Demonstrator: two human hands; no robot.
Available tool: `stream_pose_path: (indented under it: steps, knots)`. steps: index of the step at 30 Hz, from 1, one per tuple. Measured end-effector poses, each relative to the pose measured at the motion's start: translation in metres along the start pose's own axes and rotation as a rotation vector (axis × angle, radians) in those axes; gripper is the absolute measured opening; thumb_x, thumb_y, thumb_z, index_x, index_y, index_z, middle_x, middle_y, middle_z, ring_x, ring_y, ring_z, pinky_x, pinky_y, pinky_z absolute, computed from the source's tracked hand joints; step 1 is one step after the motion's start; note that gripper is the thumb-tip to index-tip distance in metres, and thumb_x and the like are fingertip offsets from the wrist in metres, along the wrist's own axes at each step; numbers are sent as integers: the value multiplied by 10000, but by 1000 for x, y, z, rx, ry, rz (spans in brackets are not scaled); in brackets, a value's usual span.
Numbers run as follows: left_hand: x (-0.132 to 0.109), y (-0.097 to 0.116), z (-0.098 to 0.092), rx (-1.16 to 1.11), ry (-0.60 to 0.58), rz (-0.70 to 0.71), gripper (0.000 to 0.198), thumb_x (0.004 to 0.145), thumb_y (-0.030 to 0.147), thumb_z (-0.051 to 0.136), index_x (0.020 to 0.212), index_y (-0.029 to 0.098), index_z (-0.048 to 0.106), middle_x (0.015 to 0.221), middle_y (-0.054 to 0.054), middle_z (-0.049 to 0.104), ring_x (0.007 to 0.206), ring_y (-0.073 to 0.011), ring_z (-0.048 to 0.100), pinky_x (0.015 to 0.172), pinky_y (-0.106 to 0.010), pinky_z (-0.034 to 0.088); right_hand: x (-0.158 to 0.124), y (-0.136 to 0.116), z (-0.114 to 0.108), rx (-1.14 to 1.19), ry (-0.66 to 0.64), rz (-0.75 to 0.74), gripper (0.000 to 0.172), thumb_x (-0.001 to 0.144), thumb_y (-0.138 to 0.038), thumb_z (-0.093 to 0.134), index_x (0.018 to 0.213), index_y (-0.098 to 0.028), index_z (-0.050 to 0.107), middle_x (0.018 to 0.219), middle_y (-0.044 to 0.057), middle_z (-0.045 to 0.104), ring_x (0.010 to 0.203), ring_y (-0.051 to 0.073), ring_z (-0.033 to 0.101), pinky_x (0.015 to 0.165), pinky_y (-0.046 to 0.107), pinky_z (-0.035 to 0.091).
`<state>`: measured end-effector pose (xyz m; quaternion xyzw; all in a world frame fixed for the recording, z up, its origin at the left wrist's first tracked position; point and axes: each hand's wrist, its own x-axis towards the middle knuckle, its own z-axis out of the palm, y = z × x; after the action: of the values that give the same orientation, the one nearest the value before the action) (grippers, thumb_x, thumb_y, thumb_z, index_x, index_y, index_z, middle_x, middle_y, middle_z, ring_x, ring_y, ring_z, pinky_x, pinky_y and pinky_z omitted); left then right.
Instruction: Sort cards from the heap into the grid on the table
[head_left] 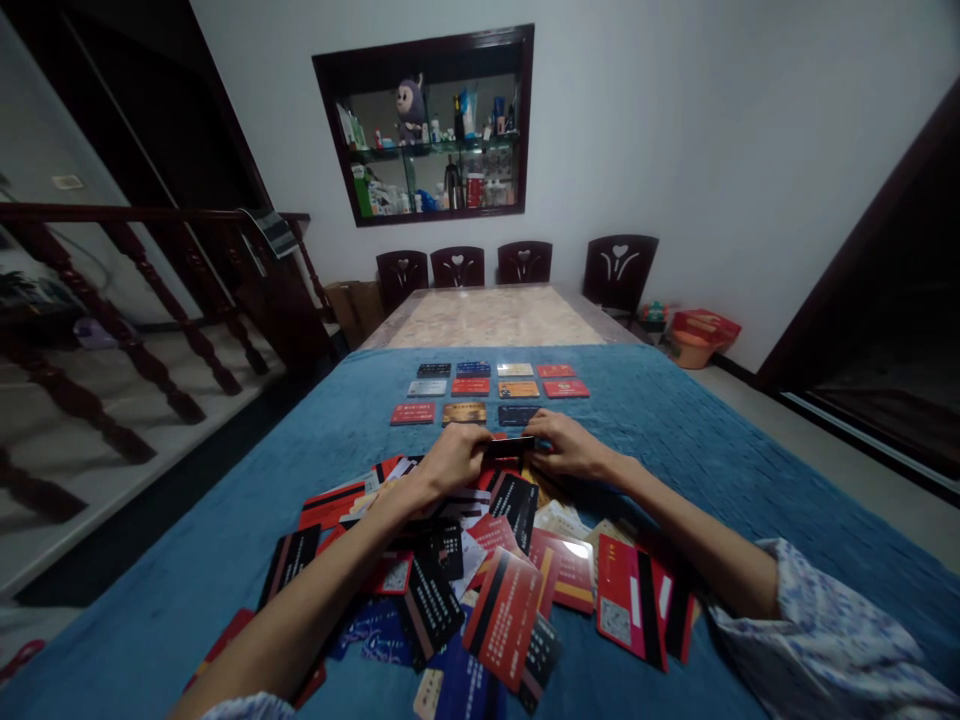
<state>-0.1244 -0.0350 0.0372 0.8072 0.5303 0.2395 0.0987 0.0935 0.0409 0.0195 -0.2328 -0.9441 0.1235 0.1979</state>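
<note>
A dark card is held level between my two hands, above the far edge of a loose pile of cards. My left hand pinches its left end, and my right hand grips its right end. Beyond them, cards lie in rows on the blue cloth. The nearest row has a red card, a brown-gold card and a dark blue card, partly covered by my right hand. Red, black, blue and white cards overlap in the pile, some hidden under my left forearm.
The cloth covers the near part of a long table. Dark chairs stand at its far end. A wooden railing runs on the left. At the right, a red bag sits on an orange bin.
</note>
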Motion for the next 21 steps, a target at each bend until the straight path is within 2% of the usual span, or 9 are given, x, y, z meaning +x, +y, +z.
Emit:
stream_pose_path:
  steps: [6, 10, 16, 21]
  knots:
    - [2, -2, 0, -29, 48, -1, 249, 754, 29, 510, 789, 137, 731, 702, -21, 684, 663, -136, 577, 656, -230, 431, 1, 3, -7, 143, 228, -18, 73, 830, -194, 571, 831, -179, 643, 847, 54, 648, 848, 199, 568, 776, 352, 462]
    - [2, -2, 2, -79, 45, 9, 261, 756, 0, 498, 822, 126, 717, 738, -22, 692, 684, -142, 590, 655, -234, 429, 2, -4, -10, 193, 289, -38, 87, 871, -217, 546, 892, -181, 622, 902, 61, 649, 834, 185, 579, 755, 337, 464]
    - [1, -2, 2, -61, 43, 14, 217, 758, 18, 511, 785, 132, 694, 768, -24, 690, 726, -148, 596, 689, -238, 441, 5, -7, -5, -21, 350, -57, 150, 919, -255, 519, 987, -188, 635, 902, 76, 648, 845, 198, 562, 786, 351, 424]
    - [2, -5, 3, -63, 132, 24, 258, 789, 41, 477, 886, 144, 693, 853, -40, 707, 770, -146, 611, 755, -261, 476, 5, -8, -9, -218, 397, -115, 204, 962, -279, 478, 995, -210, 667, 868, 82, 674, 878, 231, 521, 814, 391, 375]
